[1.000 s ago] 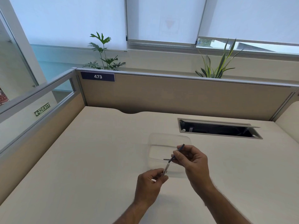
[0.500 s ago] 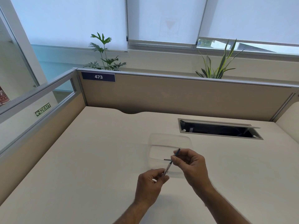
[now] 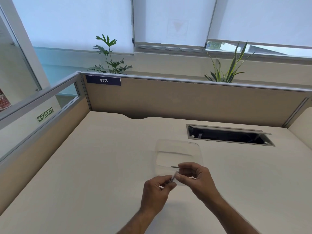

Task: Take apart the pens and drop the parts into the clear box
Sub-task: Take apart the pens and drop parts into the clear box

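Note:
A clear plastic box [image 3: 175, 146] stands on the desk just beyond my hands. A short dark pen part [image 3: 174, 166] lies inside it, by my right fingertips. My left hand [image 3: 156, 194] grips the lower end of a clear pen barrel [image 3: 174, 175], which slants up to the right over the box's near edge. My right hand [image 3: 196, 179] is closed, with thumb and fingers pinching around the barrel's upper end. The dark piece that stuck out of the barrel earlier is hidden; I cannot tell whether it is inside my right hand.
The beige desk [image 3: 101, 166] is walled by partitions at the back and left. An open cable hatch [image 3: 228, 136] is cut into the desk behind and right of the box. Two plants stand behind the back partition.
The dark piece that stuck out above my right hand has shortened and gone from sight. My right hand has closed down onto the barrel's top end. My left hand has stayed put.

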